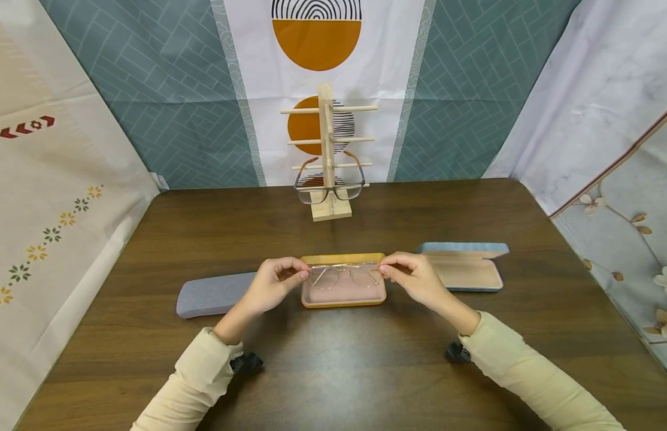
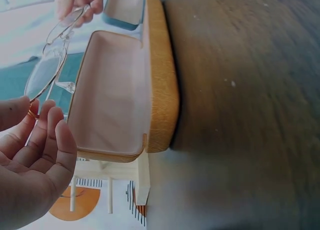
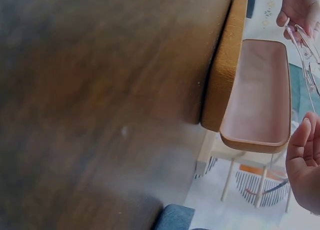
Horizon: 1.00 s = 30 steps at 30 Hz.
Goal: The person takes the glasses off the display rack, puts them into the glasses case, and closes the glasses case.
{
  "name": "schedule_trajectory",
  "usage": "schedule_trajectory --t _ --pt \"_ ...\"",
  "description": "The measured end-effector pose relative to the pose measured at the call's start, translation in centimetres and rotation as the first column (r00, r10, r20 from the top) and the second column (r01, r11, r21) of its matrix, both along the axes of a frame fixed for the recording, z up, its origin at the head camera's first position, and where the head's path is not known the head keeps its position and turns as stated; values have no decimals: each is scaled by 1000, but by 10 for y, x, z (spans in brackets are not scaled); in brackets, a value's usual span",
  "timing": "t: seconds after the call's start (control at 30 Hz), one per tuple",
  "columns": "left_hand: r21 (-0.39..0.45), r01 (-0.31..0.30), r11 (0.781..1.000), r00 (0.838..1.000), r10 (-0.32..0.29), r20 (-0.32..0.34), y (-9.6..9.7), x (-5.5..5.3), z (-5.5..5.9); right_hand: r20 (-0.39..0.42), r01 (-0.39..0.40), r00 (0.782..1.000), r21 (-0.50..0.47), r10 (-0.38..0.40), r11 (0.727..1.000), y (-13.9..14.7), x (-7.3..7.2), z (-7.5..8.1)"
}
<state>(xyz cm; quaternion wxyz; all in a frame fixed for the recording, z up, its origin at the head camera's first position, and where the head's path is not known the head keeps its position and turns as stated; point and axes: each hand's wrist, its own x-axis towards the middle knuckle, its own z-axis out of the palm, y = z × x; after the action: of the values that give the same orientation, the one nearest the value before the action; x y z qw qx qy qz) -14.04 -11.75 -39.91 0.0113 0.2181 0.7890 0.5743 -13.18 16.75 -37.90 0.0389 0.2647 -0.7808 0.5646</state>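
Observation:
A pair of thin gold-rimmed eyeglasses (image 1: 326, 278) is held up over an open mustard-yellow glasses case (image 1: 344, 304) with pink lining. My left hand (image 1: 270, 286) pinches the left end of the frame between thumb and fingers. At the opposite end, my right hand (image 1: 418, 278) grips the glasses the same way. In the left wrist view the eyeglasses (image 2: 44, 77) hang beside the upright lid of the case (image 2: 164, 84), their lenses clear. The right wrist view shows the pink inside of the case (image 3: 260, 94), with nothing lying in it.
Left of the case lies a closed grey-blue glasses case (image 1: 215, 294), partly behind my left hand. An open blue case (image 1: 465, 272) with beige lining stands on the right. Behind, a wooden display rack (image 1: 327, 131) carries dark-framed glasses (image 1: 329, 193) with brown temples. The brown table (image 1: 333, 371) spreads underneath.

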Motion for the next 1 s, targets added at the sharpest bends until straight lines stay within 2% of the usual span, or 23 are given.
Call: schedule_trajectory --t 0.2,0.43,0.5,0.57,0.63,0.73,0.83,1.0 --pt "-53 -5 999 1000 5 -6 1 1 0 0 -7 1000 27 7 1000 0 -1 0" --pt "-99 -3 995 1000 1 -19 7 14 25 40 5 999 110 -10 994 2 -2 -1" --pt "-112 -5 994 1000 4 -10 7 15 28 56 3 998 132 -10 991 2 -3 -2" --pt "-123 -7 992 1000 6 -5 7 15 28 73 1 997 148 -12 989 4 -8 -11" --pt "-128 -6 992 1000 6 -1 6 13 24 82 -5 997 155 -8 988 6 -13 -19" --pt "-140 -4 990 1000 3 -5 3 5 8 78 -13 997 174 0 985 10 -21 -33" --pt "-153 -5 988 1000 4 -7 -1 -4 -9 52 -24 999 204 14 979 10 -22 -34" --pt "-177 3 984 1000 -8 -28 -3 -7 -16 9 -32 1000 245 30 969 10 -23 -36"
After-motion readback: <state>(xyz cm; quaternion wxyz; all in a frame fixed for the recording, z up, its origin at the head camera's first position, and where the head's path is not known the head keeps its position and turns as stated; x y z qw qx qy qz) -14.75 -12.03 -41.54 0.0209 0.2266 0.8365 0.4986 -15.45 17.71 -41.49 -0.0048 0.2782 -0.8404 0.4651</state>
